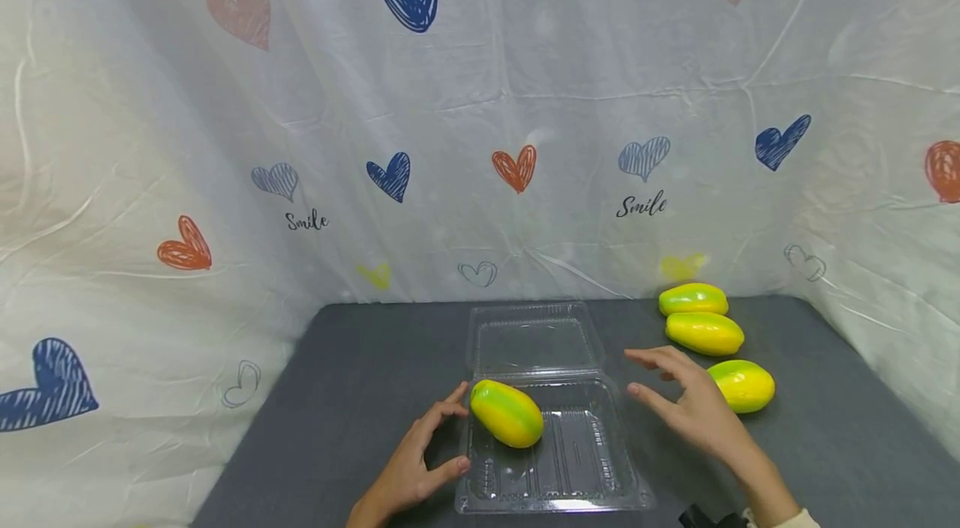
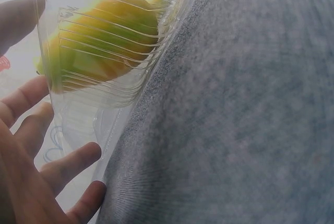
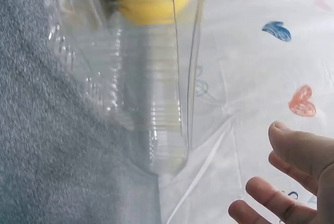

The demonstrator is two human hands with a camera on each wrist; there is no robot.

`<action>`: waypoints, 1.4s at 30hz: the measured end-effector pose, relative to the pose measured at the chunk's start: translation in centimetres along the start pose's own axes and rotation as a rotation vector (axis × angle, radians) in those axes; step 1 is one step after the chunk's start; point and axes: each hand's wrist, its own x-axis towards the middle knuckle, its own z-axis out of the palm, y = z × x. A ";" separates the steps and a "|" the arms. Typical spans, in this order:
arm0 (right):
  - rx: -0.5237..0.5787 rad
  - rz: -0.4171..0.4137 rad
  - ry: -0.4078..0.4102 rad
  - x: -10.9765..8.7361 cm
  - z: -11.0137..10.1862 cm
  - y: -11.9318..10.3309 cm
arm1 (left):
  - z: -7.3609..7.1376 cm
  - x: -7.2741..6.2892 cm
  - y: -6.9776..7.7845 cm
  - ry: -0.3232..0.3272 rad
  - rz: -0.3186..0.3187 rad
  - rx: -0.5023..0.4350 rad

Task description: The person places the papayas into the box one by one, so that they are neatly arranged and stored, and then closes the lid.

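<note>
A yellow-green papaya (image 1: 507, 414) lies in the left part of a clear plastic clamshell box (image 1: 585, 461), whose lid (image 1: 536, 345) is folded back behind it. My left hand (image 1: 412, 457) is at the box's left side, fingers spread and fingertips right at the rim. Through the ribbed wall, the left wrist view shows the papaya (image 2: 112, 41). My right hand (image 1: 693, 403) hovers to the right of the box, fingers apart and loosely bent, holding nothing. Behind its wrist sits another papaya (image 1: 742, 386), partly covered by the hand.
Two more papayas, one in front (image 1: 705, 334) and one behind (image 1: 693, 300), lie at the back right of the dark grey tabletop (image 1: 315, 436). A white curtain (image 1: 450, 120) printed with hearts hangs behind and along both sides. A small black object (image 1: 705, 518) shows beside the right forearm.
</note>
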 end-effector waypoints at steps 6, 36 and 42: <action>-0.013 0.018 -0.011 0.1 -0.6 0.4 | -0.1 0.2 0.4 0.008 -0.021 -0.007; -0.078 0.102 0.004 0.0 -3.4 2.5 | 0.0 0.1 0.4 0.002 -0.036 0.006; -0.073 0.099 0.017 -0.1 -3.8 2.9 | 0.0 0.1 0.5 0.004 -0.035 -0.007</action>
